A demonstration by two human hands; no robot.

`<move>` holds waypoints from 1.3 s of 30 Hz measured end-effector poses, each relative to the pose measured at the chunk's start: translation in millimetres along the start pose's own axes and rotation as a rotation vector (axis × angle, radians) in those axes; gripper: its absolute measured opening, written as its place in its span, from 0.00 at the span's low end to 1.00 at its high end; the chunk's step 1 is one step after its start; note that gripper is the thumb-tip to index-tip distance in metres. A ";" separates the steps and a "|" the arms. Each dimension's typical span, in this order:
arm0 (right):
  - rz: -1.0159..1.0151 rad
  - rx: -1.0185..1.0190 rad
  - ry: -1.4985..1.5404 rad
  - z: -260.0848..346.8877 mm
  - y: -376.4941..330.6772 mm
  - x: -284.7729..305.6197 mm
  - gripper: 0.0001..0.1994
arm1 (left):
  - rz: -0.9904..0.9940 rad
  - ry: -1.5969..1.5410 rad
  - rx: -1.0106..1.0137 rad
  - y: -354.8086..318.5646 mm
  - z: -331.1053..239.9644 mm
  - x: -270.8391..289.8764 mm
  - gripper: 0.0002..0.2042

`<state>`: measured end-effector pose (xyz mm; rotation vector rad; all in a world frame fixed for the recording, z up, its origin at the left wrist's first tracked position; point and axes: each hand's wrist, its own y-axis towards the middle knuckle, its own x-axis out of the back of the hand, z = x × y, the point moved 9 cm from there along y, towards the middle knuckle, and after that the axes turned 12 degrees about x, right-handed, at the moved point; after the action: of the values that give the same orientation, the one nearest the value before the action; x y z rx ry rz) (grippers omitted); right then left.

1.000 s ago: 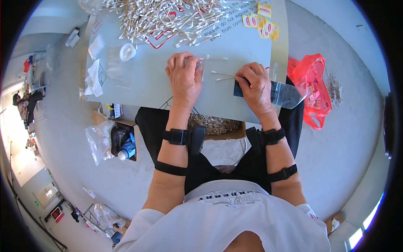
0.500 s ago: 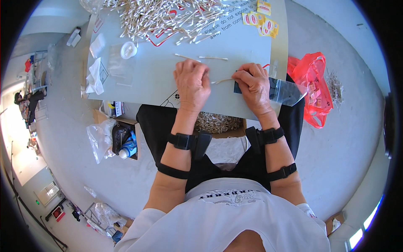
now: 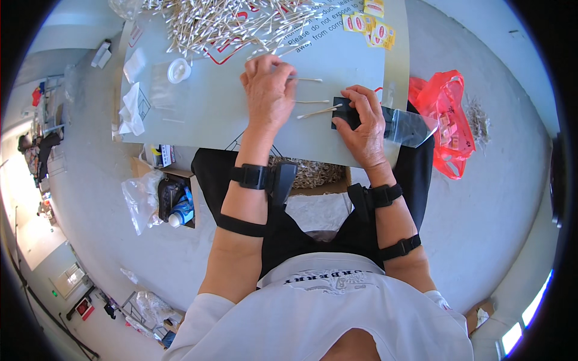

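My left hand [image 3: 268, 96] reaches over the table just below a large heap of cotton swabs [image 3: 241, 27], its fingers bent and slightly apart, with nothing visible in them. Beside its thumb lie two cotton swabs, an upper one [image 3: 310, 79] and a lower one [image 3: 313, 101], their left ends partly behind the hand. My right hand [image 3: 364, 129] rests at the table's right side, thumb and fingers spread. A third cotton swab [image 3: 319, 112] lies slanted, one tip in the gap between that thumb and the fingers. Under this hand are a dark flat piece [image 3: 340, 111] and a clear plastic sleeve [image 3: 412, 129].
Yellow-and-white packets [image 3: 376, 33] lie at the far right of the table [image 3: 211, 108]. A round white container [image 3: 179, 71] and white tissues [image 3: 130, 111] are on the left. A red plastic bag [image 3: 442, 120] stands right; an open box [image 3: 180, 198] sits lower left.
My left hand has moved away from me toward the heap. My right hand has opened from its pinch, and the cotton swab it held now lies loose between thumb and fingers.
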<state>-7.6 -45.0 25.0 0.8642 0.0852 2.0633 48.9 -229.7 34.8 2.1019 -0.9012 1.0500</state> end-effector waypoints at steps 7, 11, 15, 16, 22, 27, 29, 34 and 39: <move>-0.039 0.061 0.004 -0.9 -1.7 1.4 0.19 | -0.079 -0.067 0.001 -11.6 -12.4 7.1 0.09; -0.038 0.110 -0.028 4.9 1.4 0.5 0.16 | 0.172 -0.053 -0.094 -22.5 -18.3 -2.6 0.08; -0.057 0.071 -0.026 1.2 -0.3 -0.1 0.17 | 0.105 -0.130 -0.077 -22.4 -19.4 12.2 0.07; -0.052 0.080 -0.028 1.2 -0.3 -0.4 0.16 | 0.105 -0.129 -0.078 -24.2 -19.2 17.9 0.07; -0.030 0.138 -0.111 1.9 0.6 -2.3 0.12 | 0.514 -0.332 -0.195 -80.4 -34.9 25.2 0.08; -0.031 0.173 -0.138 9.5 4.5 -2.8 0.08 | 0.232 -0.311 -0.091 -62.2 0.6 33.3 0.12; -0.027 0.149 -0.119 11.3 7.0 -3.2 0.09 | -0.050 -0.158 0.041 -36.5 28.7 46.1 0.14; -0.063 0.038 -0.063 0.6 23.5 -7.6 0.10 | -0.038 -0.063 -0.009 3.5 37.1 34.2 0.14; -0.017 0.255 -0.152 3.1 55.6 -21.1 0.08 | -0.011 -0.025 -0.025 1.8 38.9 26.4 0.09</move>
<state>-36.6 -95.9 35.7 1.1689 0.2768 1.9904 75.8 -268.2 38.1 2.1016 -0.9092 1.0042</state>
